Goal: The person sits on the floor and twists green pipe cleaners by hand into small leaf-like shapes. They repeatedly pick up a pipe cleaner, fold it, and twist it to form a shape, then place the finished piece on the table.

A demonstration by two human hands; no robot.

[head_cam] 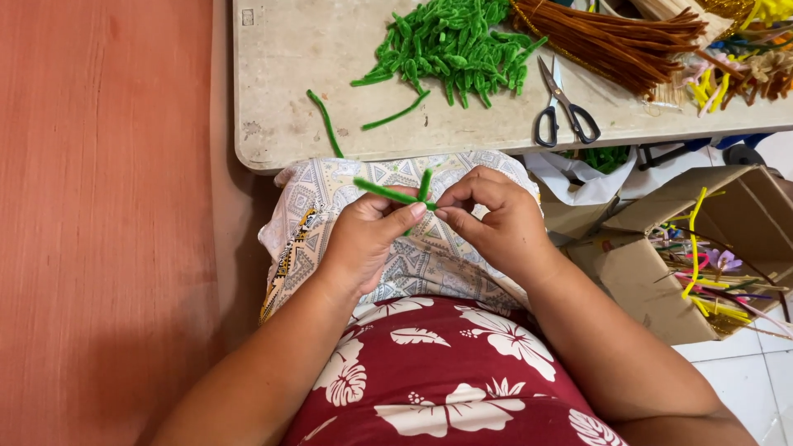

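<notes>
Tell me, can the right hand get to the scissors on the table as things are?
Probably yes: the scissors lie on bare tabletop at the near edge, nothing between, but the right hand is pinching a green pipe cleaner.

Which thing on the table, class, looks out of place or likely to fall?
One green pipe cleaner lies apart from the green pile, its end hanging over the table edge. The scissors also sit close to that edge. Both hands pinch another green piece over the lap.

Open brown cardboard box [652, 285] right of lap; white plastic bag [570, 177] beside.
</notes>
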